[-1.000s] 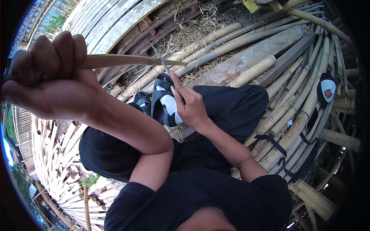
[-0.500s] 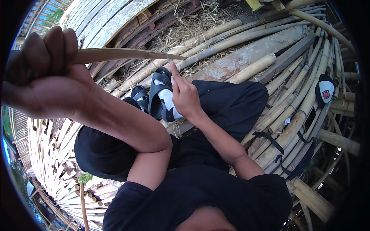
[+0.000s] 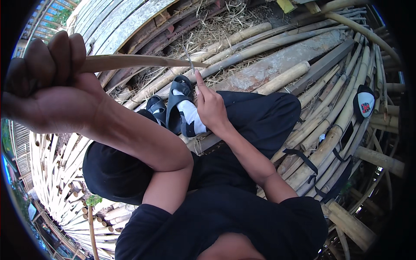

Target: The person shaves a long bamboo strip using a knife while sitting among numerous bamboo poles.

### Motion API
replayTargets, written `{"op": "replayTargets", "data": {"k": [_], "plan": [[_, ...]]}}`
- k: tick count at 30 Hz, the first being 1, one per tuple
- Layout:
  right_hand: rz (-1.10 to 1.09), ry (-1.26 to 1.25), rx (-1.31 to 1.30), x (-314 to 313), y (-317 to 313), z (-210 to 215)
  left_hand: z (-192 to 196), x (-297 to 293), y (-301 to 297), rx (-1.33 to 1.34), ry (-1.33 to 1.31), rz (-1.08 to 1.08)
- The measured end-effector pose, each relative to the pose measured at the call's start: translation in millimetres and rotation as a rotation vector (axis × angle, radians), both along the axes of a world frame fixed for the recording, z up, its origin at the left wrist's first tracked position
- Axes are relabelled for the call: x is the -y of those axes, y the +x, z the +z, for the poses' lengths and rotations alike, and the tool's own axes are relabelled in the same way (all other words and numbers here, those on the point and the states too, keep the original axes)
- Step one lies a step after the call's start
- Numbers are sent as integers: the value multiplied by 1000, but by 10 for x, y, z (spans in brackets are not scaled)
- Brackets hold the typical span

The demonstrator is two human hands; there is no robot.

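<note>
Raised close at the upper left, my left hand [image 3: 50, 84] is wrapped in a fist round the thick end of a bamboo strip [image 3: 125, 62]. From there the strip runs right and tapers to a point near the middle. My right hand [image 3: 211, 104] is closed round a knife whose handle is hidden in the fingers, its index finger stretched along the tool. The thin knife blade [image 3: 189, 60] points up and left, crossing the strip close to its pointed end. Whether the edge cuts into the strip cannot be made out.
Bamboo poles [image 3: 281, 78] lie under and around my legs in black trousers. My feet wear dark sandals [image 3: 175, 106]. A cap [image 3: 365, 103] and black straps [image 3: 303, 159] rest on poles at the right. Wooden planks [image 3: 117, 26] and dry shavings [image 3: 221, 26] lie ahead.
My right hand and the knife have shifted slightly right along the bamboo strip, toward its tip. The left hand and the strip stay almost where they were.
</note>
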State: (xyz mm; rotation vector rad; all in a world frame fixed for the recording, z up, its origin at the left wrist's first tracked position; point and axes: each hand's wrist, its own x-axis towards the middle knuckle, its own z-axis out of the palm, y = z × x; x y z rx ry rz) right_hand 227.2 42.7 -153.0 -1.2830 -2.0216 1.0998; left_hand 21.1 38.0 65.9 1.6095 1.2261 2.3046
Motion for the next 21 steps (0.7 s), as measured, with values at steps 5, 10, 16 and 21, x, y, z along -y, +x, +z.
{"op": "replayTargets", "data": {"k": [5, 10, 16, 21], "plan": [[52, 109, -146, 104, -67, 296, 43, -62, 198, 156, 31, 354], [27, 276, -253, 108, -169, 111, 57, -204, 510, 149, 80, 604], [7, 342, -127, 156, -189, 156, 85, -137, 597, -11, -35, 466], [-23, 335, -18, 321, -245, 226, 89, -84, 652, 201, 79, 443]]}}
